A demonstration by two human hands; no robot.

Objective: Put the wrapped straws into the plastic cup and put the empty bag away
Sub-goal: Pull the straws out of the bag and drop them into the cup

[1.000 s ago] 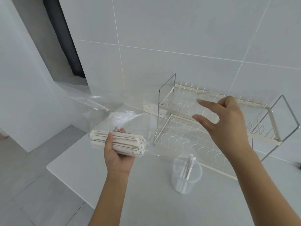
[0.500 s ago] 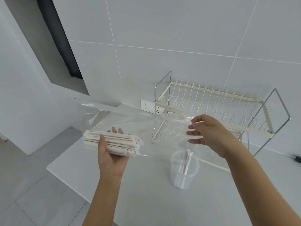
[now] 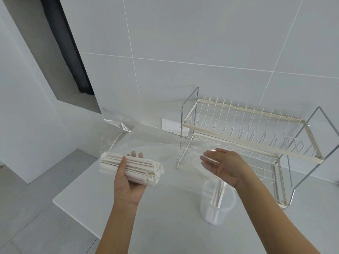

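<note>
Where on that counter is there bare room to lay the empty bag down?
Bare counter lies between the two forearms, left of the plastic cup. Another bare strip runs behind the left hand toward the wall socket. The right is crowded by the dish rack.

just two bare forearms coming up from the bottom edge, no sleeves, no watch or rings on the left hand [image 3: 128,182] or right hand [image 3: 224,166]

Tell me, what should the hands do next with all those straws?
Probably the right hand should pinch the clear bag and slide it off. The left hand grips the wrapped straws through the bag, and the plastic cup holds only a few.
</note>
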